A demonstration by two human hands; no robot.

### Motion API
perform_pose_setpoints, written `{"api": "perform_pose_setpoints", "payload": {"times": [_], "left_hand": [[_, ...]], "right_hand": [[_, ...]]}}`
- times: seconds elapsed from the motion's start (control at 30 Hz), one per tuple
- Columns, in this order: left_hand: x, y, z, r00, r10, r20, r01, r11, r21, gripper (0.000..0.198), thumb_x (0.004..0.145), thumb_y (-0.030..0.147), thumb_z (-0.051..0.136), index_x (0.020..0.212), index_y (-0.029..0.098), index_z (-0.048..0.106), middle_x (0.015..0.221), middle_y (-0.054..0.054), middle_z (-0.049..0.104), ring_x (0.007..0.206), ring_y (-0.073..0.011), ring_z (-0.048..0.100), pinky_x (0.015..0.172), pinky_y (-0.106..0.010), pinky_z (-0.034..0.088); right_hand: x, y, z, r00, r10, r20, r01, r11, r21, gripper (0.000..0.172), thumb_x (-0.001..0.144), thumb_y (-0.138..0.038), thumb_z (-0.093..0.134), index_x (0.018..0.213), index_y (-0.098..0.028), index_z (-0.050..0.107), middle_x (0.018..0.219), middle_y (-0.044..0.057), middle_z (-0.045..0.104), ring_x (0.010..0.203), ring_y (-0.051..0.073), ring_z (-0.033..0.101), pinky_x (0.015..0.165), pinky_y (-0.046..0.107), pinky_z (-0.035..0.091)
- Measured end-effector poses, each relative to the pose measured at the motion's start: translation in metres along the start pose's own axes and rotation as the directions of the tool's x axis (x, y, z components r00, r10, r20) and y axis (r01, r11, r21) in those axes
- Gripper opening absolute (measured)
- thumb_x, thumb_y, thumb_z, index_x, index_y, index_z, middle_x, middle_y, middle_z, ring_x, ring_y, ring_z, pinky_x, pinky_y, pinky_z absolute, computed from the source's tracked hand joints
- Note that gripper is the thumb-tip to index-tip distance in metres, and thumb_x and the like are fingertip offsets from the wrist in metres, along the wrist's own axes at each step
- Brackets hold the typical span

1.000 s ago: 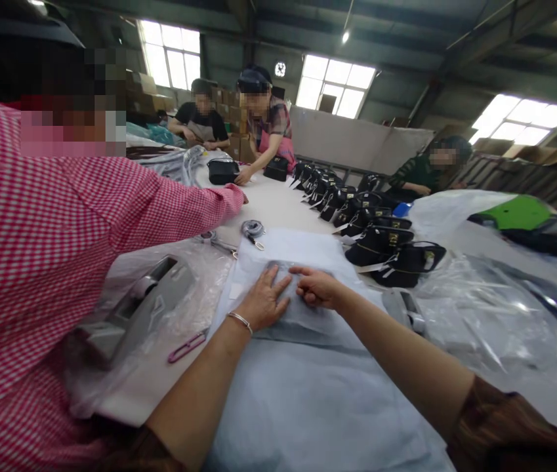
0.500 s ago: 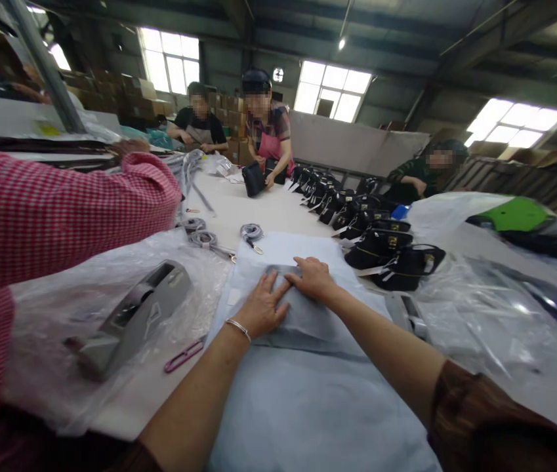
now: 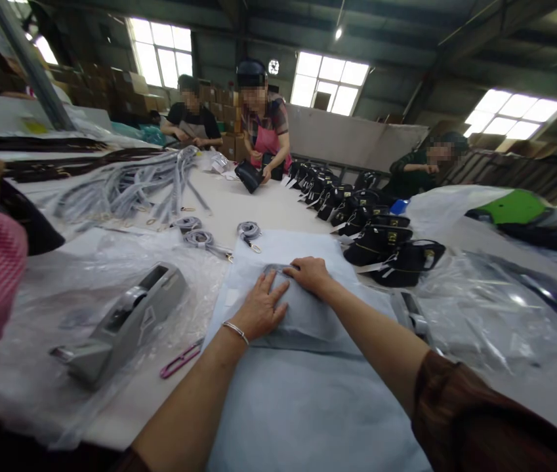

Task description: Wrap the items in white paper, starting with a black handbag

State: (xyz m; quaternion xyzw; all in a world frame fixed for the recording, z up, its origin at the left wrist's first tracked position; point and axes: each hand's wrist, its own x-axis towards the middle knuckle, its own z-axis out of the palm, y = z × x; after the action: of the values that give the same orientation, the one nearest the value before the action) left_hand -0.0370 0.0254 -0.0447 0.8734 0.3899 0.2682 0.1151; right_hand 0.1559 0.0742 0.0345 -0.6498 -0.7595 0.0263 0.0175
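Grey pouch [image 3: 308, 318] could slide on the sheet [image 3: 308, 413], as the flat open left hand [image 3: 260, 307] presses and the right hand [image 3: 313, 273] pinches its top

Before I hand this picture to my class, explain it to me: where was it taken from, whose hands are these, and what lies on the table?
The picture comes from a camera worn on a person's head, looking forward and down, so the two bare arms reaching in from below are that person's own. The left hand lies flat, fingers spread, on a grey-blue fabric pouch. The right hand curls over its far edge, though whether it pinches is unclear. The pouch rests on pale blue sheets. To the left are a grey tape dispenser and pink snips; to the right, a row of black bags. Other people work along the table.
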Motion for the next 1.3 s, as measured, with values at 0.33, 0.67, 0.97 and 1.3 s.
{"api": "perform_pose_setpoints", "payload": {"times": [0.33,0.67,0.97,1.3], "left_hand": [[0.002,-0.001,-0.005,0.999,0.030,0.019,-0.030,1.000,-0.009,0.058,0.101,0.042,0.047,0.155,0.021,0.042,0.169,-0.014,0.018,0.154,-0.0403,0.020,0.124,-0.059,0.025],[-0.004,-0.012,0.001,0.991,-0.132,0.015,0.132,0.978,-0.158,0.075,0.101,0.055,0.038,0.159,0.009,0.027,0.169,-0.019,0.013,0.156,-0.0354,0.013,0.127,-0.057,0.019],[-0.002,-0.022,0.000,0.954,-0.288,0.085,0.300,0.896,-0.328,0.089,0.094,0.066,0.044,0.157,0.005,0.029,0.166,-0.020,0.022,0.154,-0.0336,0.023,0.128,-0.051,0.017],[0.002,-0.017,-0.031,0.955,-0.296,0.013,0.257,0.807,-0.532,0.082,0.096,0.068,0.042,0.158,0.014,0.035,0.166,-0.008,0.028,0.154,-0.0273,0.023,0.129,-0.045,0.014]], "right_hand": [[-0.063,0.041,-0.019,0.870,0.081,-0.487,-0.001,0.987,0.162,0.039,0.103,-0.036,0.043,0.127,-0.015,0.067,0.135,0.016,0.064,0.130,0.028,0.052,0.111,0.042,0.033],[-0.120,0.070,0.076,0.947,0.233,-0.223,-0.086,0.848,0.522,0.077,0.097,-0.053,0.042,0.157,-0.006,0.035,0.166,0.020,0.025,0.155,0.032,0.020,0.125,0.050,0.020],[-0.107,0.068,0.091,0.894,0.449,-0.008,-0.091,0.200,0.976,0.098,0.082,-0.071,0.061,0.160,-0.017,0.033,0.164,0.010,0.033,0.153,0.029,0.026,0.127,0.046,0.015],[-0.101,0.038,0.040,0.955,0.291,0.064,0.084,-0.469,0.879,0.078,0.071,-0.034,0.081,0.143,-0.024,0.053,0.134,0.006,0.067,0.126,0.031,0.061,0.109,0.051,0.049]]}}
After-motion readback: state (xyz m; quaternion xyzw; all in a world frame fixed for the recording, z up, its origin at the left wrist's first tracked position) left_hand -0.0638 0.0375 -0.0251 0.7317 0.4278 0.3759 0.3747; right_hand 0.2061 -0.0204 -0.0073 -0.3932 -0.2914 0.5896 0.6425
